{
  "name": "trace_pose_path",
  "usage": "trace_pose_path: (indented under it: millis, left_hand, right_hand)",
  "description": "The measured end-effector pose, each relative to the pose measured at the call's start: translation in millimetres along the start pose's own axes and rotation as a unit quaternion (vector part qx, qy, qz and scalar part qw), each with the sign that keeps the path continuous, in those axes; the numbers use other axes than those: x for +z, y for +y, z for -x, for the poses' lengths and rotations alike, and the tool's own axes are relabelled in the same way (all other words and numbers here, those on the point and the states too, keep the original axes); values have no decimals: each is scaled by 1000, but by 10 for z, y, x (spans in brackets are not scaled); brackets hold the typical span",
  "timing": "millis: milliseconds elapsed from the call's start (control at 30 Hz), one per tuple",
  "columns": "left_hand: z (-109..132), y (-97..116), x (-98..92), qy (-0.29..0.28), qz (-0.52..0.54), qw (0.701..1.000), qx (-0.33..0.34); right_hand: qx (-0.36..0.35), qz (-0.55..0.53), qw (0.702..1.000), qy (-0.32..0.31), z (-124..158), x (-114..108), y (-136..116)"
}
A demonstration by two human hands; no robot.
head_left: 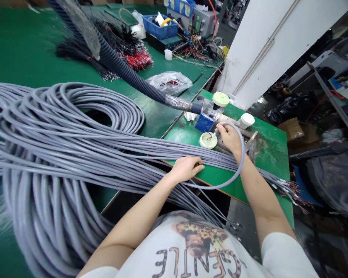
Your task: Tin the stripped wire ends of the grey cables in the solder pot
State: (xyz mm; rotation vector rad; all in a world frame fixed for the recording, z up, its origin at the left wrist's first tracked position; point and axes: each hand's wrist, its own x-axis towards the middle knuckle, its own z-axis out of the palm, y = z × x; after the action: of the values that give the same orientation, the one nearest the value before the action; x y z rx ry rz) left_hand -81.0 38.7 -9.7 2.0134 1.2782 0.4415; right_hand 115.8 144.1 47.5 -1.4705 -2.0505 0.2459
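Observation:
My right hand (229,137) pinches a grey cable (231,180) close to its stripped end. Thin bare-ended wires fan out from that end over a shallow round cream dish (203,144). From the hand, the cable loops around my right forearm and back toward my left hand (186,168). The left hand lies on the bundle of grey cables (150,144), thumb apart from its fingers, the fingertips partly hidden. At the bundle's right end, the stripped cable ends (292,191) show coloured wires.
A ribbed dark hose (124,73) slants down to a blue box (205,122) by the dish. Nearby stand a lidded container (220,99) and a white cup (246,120). Large cable coils (60,154) fill the left. Black and red wires (136,58) lie behind.

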Motion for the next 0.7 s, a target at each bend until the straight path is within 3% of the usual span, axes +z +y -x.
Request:
trace_pose_path:
  millis: [167, 333, 500, 700]
  left_hand:
    - [-8, 7, -16, -9, -1, 1000, 1]
    - [-19, 3, -17, -13, -4, 1000, 3]
    - [-22, 1, -4, -11, -10, 1000, 5]
    - [-20, 7, -6, -12, -4, 1000, -2]
  right_hand:
    - [-14, 68, 995, 65, 73, -367, 99]
    - [19, 162, 983, 88, 180, -642, 435]
    - [57, 192, 976, 91, 247, -656, 746]
    - [87, 200, 973, 76, 221, -609, 921]
